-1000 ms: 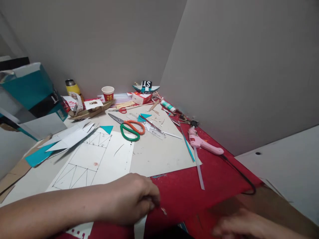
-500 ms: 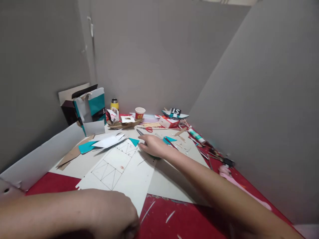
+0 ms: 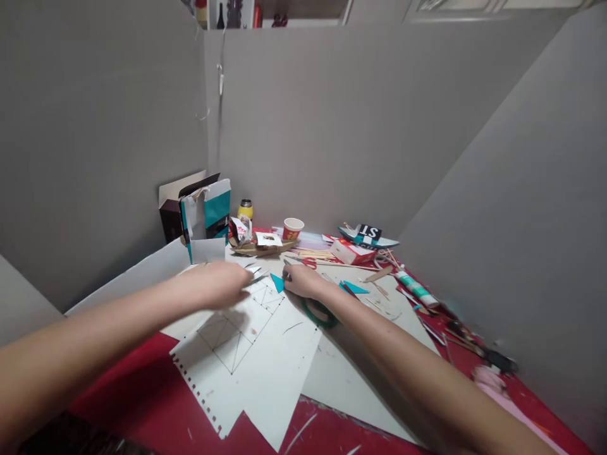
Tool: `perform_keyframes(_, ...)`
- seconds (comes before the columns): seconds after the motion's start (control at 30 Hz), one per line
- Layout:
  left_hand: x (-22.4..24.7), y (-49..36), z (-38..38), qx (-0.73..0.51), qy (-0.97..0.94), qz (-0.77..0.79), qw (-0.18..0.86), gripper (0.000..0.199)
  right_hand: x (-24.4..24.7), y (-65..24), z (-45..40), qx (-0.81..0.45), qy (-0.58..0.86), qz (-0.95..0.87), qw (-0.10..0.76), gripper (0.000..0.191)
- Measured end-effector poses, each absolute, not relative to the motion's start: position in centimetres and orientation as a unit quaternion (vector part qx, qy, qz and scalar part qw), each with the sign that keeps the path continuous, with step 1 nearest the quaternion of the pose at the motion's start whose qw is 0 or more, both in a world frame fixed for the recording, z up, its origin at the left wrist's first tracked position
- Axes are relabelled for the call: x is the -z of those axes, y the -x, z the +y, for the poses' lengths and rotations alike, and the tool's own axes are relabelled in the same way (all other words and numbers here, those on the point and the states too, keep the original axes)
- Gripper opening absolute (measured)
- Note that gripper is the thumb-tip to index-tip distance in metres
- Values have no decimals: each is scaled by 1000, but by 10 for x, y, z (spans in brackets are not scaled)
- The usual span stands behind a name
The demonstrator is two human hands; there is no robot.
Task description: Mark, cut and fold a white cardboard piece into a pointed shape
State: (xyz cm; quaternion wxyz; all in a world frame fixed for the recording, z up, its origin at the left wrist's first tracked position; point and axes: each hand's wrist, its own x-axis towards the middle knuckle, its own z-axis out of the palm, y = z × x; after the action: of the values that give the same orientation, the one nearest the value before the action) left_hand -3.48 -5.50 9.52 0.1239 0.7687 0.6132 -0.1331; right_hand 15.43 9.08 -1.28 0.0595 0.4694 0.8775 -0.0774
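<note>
My right hand (image 3: 302,281) is closed at the top right of a white sheet (image 3: 275,354) with drawn lines; a small dark tool shows at its fingertips, too small to name. A teal triangle (image 3: 277,282) lies just left of it, and a green ring (image 3: 318,314) sits under its wrist. My left hand (image 3: 222,284) hovers blurred over the sheet's upper left, beside some white pieces (image 3: 256,273); its fingertips are smeared. Red-handled scissors (image 3: 309,262) lie behind my right hand.
Behind stand a teal and white carton (image 3: 217,208), a yellow bottle (image 3: 245,209) and a paper cup (image 3: 293,229). A red and white box (image 3: 351,251) and a white and green tube (image 3: 416,289) lie to the right.
My left hand has moved from the near edge up to the sheet's upper left. My right hand stays near the teal triangle. The camera view has shifted, showing shelves above the wall.
</note>
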Motion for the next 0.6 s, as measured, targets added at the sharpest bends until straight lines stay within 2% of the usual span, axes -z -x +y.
perform_keyframes(0.17, -72, 110, -7, 158, -673, 718, 81, 34, 10, -154, 93, 101, -465, 877, 70, 27)
perform_keyframes(0.4, -40, 153, 0, 190, -639, 729, 152, 33, 13, -150, 105, 134, -436, 887, 71, 27)
perform_keyframes(0.5, -35, 157, 1, 182, -631, 733, 180, 34, 10, -149, 103, 146, -419, 895, 41, 25)
perform_keyframes(0.6, -37, 159, 0, 167, -616, 737, 225, 34, -8, -158, 92, 180, -374, 910, -2, 14)
